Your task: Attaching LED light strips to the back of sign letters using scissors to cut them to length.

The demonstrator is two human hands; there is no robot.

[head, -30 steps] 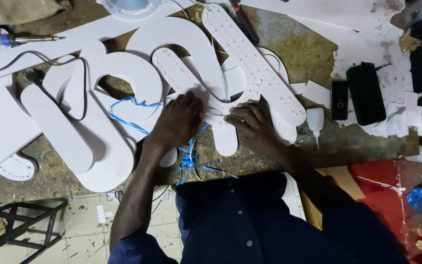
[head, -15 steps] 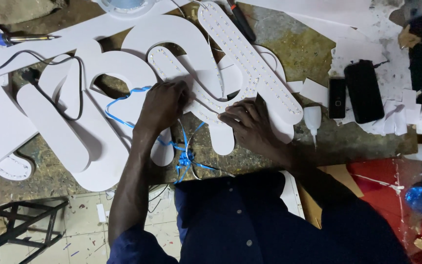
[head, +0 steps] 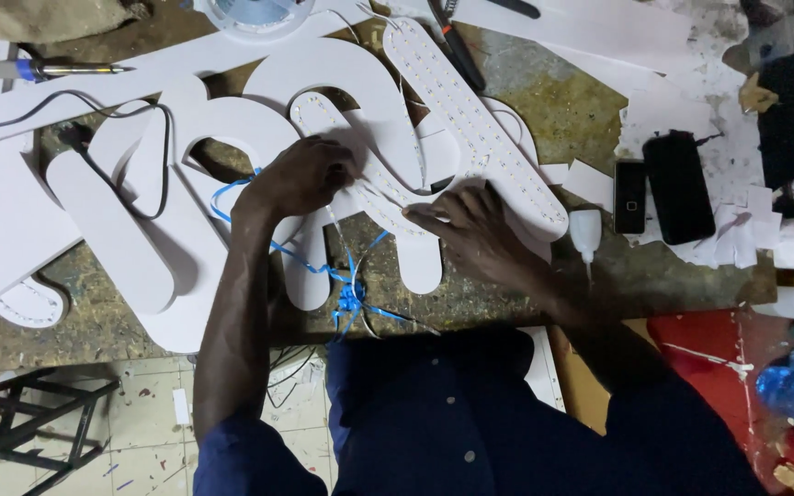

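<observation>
— Hands first: what is each one doing?
— My left hand (head: 303,177) is closed, pinching a thin wire (head: 334,220) over the white sign letters (head: 342,83) lying on the table (head: 562,83). Blue wire (head: 346,294) trails below it.
— And further right?
— My right hand (head: 475,230) lies open, fingers flat, pressing the dotted LED letter (head: 480,129). Two dark phones (head: 659,188) rest beyond.

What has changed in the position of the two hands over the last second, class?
The left hand slid up along the white letter shapes, away from the person, and now pinches at the thin wires there. The right hand stayed pressed flat on the letter. The blue wire and two phones kept their places.
</observation>
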